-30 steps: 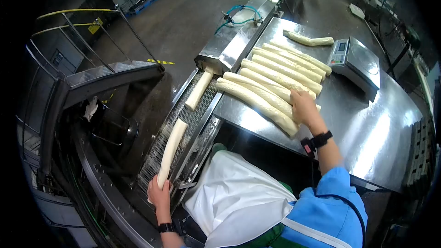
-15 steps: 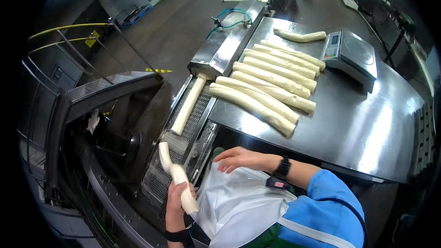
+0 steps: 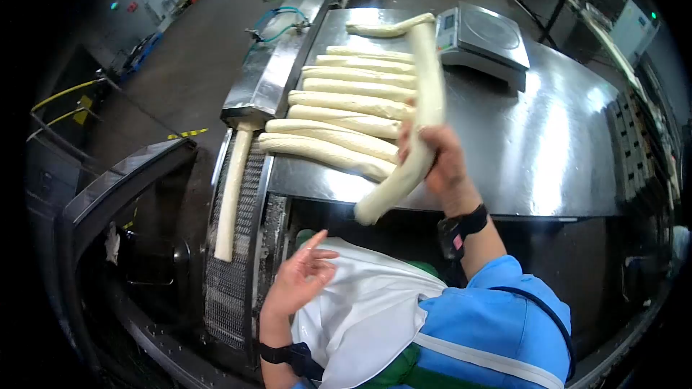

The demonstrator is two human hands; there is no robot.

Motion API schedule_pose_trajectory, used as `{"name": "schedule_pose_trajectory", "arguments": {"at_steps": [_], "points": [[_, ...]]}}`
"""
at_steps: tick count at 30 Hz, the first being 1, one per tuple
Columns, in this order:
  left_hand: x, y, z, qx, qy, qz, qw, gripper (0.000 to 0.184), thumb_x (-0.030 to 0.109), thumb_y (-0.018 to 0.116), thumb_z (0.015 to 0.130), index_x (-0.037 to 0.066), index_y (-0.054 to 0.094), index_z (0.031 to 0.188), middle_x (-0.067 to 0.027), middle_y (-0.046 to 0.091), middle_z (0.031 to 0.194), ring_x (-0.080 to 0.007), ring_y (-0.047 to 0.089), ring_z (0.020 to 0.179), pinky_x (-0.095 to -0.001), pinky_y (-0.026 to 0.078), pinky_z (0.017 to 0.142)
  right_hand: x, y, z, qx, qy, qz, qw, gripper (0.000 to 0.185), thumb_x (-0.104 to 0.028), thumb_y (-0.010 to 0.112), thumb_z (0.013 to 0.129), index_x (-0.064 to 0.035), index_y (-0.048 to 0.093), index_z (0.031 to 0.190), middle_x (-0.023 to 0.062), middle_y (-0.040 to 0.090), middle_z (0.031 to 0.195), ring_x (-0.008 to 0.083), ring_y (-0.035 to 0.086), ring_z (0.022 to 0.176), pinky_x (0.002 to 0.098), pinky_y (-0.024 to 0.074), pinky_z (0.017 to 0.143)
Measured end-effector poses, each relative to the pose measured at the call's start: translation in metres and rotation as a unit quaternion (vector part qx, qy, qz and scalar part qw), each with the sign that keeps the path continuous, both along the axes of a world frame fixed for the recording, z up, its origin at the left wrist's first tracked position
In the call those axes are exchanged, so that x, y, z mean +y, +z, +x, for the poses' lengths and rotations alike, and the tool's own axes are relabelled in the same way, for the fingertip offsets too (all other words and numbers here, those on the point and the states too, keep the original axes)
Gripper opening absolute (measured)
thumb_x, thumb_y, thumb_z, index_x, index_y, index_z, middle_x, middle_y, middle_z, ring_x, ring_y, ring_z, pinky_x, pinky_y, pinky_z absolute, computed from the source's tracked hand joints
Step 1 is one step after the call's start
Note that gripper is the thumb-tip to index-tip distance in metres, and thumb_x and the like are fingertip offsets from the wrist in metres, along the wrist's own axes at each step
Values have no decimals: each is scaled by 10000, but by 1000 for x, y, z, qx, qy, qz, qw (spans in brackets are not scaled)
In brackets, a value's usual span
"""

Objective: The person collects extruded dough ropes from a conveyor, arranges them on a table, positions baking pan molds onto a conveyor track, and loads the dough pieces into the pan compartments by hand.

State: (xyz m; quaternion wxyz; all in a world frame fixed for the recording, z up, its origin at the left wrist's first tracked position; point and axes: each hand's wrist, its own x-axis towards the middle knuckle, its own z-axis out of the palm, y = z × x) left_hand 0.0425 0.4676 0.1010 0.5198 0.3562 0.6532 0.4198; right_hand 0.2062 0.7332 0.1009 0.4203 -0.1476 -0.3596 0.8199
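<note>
– One broad steel tabletop carries most of it. What runs along its left edge?

– A conveyor, its far part under a steel housing. A belt roll, pale and dough-like, lies lengthwise on the mesh, one end at the housing's mouth; that direction probably suits so narrow a belt.

– And the row of rolls?

– Side by side, from near the tabletop's near left corner back toward the far edge. Lying parallel likely saves space and lets each be grasped separately.

– The scale?

– Near the far edge, right of the row, presumably within arm's reach. A lone roll lies left of it by that same edge, apart from the row.

– What's in the air?

– The held roll, blurred, its lower end reaching past the near edge in view. Whether its upper end touches the lone roll, I can't tell.

– How is it gripped?

– The right hand wraps it below the middle, perhaps with the whole palm because it sags.

– And the left hand?

– Empty, fingers spread, off the near edge beside the conveyor; one hand seems enough for the weight.
</note>
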Motion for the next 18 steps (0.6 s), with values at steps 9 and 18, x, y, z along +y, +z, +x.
{"name": "schedule_pose_trajectory", "arguments": {"at_steps": [9, 18], "points": [[-65, -64, -84, 355, 168, 7, 920, 540, 75, 613, 824, -6, 444, 1331, -198, 542, 1240, -314, 517, 1157, -382, 391, 995, 72, -122, 133, -624, -528, 55, 573, 699, -133, 606, 757, 105, 284, 1331, 285, 439, 1184, 389, 459, 1122, 486, 387, 973], [-158, -125, -169, 471, 307, -166, 810, 644, 142, 703, 750, -26, 436, 1311, -270, 560, 1174, -386, 544, 1099, -425, 415, 948, 121, -141, 111, -684, -434, 119, 574, 800, -151, 566, 727, 103, 201, 1392, 293, 252, 1441, 401, 234, 1354, 415, 172, 1139]]}}
